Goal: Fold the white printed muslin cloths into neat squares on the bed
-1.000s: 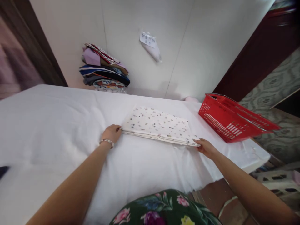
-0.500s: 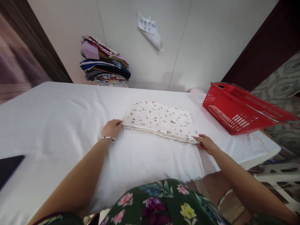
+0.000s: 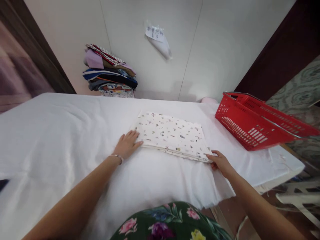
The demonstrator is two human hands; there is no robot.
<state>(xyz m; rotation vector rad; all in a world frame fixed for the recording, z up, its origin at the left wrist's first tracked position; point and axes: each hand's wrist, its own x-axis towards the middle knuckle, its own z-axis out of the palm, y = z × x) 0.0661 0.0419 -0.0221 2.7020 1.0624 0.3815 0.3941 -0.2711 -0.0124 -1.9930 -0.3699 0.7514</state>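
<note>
A white cloth (image 3: 172, 135) with small printed figures lies folded flat in a rectangle on the white-covered table (image 3: 75, 140). My left hand (image 3: 127, 144) rests palm down at the cloth's left end, fingers spread, its thumb on the near left corner. At the near right corner, my right hand (image 3: 220, 162) pinches the folded layers between thumb and fingers. A bracelet circles my left wrist.
On the right of the table stands a red basket (image 3: 250, 123) with metal handles. A stack of folded clothes (image 3: 110, 73) is by the wall at the back left. A dark item (image 3: 3, 184) shows at the left edge.
My left hand has let go of the cloth's near left corner and opened flat over that end. My right hand still pinches its corner. The view has shifted slightly.
</note>
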